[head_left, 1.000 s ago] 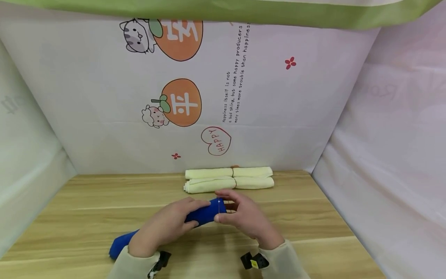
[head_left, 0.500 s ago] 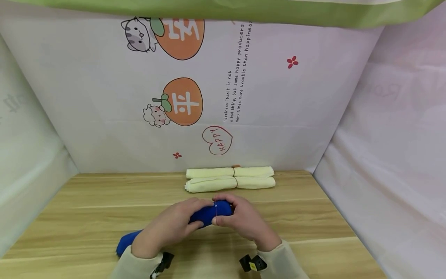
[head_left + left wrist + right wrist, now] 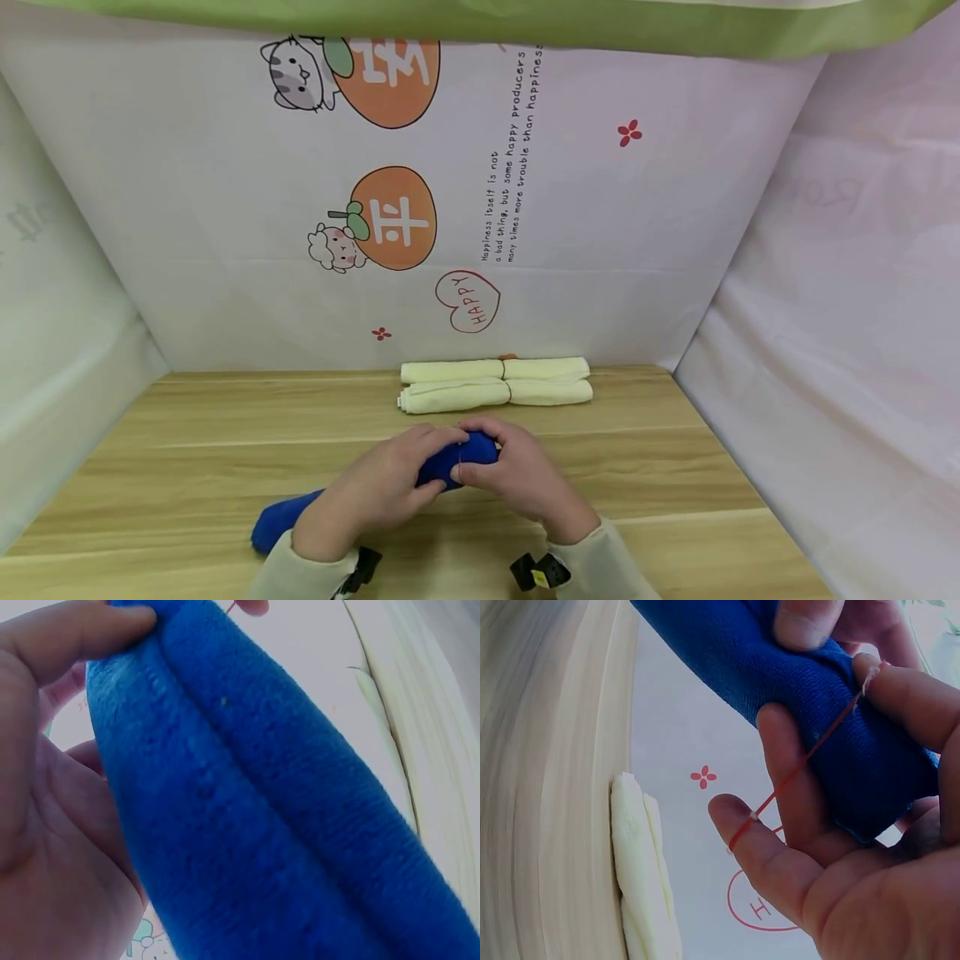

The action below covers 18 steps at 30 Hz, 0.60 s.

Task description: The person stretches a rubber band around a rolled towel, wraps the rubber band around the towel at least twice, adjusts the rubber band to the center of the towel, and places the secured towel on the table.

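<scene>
A rolled blue towel slants over the table, its right end raised between both hands. My left hand grips the roll near that end, thumb on one side and fingers on the other; in the left wrist view a long fold runs along the fuzzy towel. My right hand is round the towel's right end, with a thin red rubber band stretched between its thumb and fingers. The band crosses the blue cloth in the right wrist view, and the towel end lies inside the spread of the fingers.
Two rolled pale yellow towels, each tied round the middle with a thin band, lie at the back of the wooden table. Behind them stands a white printed cloth wall; white cloth sides rise at left and right.
My right hand has slipped the stretched band over the blue towel's end and moved it left along the roll. My left hand has shifted slightly right with the towel.
</scene>
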Each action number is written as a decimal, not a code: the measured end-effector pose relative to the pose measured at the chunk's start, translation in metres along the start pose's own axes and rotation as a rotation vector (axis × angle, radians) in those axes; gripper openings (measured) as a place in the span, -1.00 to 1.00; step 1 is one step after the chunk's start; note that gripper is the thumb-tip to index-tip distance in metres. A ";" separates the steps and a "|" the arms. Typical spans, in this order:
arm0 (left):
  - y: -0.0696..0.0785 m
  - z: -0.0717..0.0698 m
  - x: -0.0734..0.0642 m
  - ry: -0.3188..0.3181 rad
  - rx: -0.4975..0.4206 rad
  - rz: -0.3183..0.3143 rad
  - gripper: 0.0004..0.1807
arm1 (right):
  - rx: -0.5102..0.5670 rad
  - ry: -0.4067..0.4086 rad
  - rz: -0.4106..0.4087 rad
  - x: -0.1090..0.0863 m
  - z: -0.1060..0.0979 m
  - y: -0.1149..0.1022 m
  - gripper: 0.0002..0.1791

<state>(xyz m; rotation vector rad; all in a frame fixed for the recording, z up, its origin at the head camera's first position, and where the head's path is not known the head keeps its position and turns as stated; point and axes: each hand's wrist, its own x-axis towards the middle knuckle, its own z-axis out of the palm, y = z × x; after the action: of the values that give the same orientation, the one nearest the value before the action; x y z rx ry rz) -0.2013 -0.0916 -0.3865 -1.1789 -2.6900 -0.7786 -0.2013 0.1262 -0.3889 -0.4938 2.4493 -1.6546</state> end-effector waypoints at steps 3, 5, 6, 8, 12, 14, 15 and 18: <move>0.001 0.002 0.001 0.014 0.005 -0.005 -0.44 | 0.018 -0.003 0.001 0.000 0.001 -0.002 -0.48; 0.002 0.002 0.001 0.018 -0.004 -0.011 -0.46 | 0.024 -0.005 -0.002 -0.001 0.001 -0.002 -0.48; 0.001 0.002 0.001 0.021 -0.012 -0.012 -0.47 | 0.026 -0.008 -0.003 -0.001 0.001 -0.003 -0.48; 0.001 0.001 0.001 0.031 -0.029 -0.014 -0.52 | 0.030 -0.014 -0.008 -0.001 0.002 -0.003 -0.49; -0.002 0.001 0.001 0.097 -0.077 -0.004 -0.61 | 0.061 -0.045 -0.022 -0.002 0.003 -0.003 -0.53; -0.003 0.000 0.001 0.143 -0.108 0.002 -0.64 | 0.086 -0.065 -0.026 -0.003 0.003 -0.003 -0.54; -0.004 -0.001 0.001 0.169 -0.122 0.007 -0.65 | 0.100 -0.075 -0.025 -0.004 0.003 -0.003 -0.53; -0.008 -0.003 0.000 0.223 -0.152 0.015 -0.67 | 0.130 -0.094 -0.016 -0.005 0.004 -0.004 -0.52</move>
<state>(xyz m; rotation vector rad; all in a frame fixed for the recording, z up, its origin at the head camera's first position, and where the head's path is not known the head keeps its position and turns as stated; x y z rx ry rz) -0.2073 -0.0970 -0.3870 -1.0687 -2.4750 -1.0605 -0.1951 0.1232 -0.3873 -0.5603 2.2604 -1.7417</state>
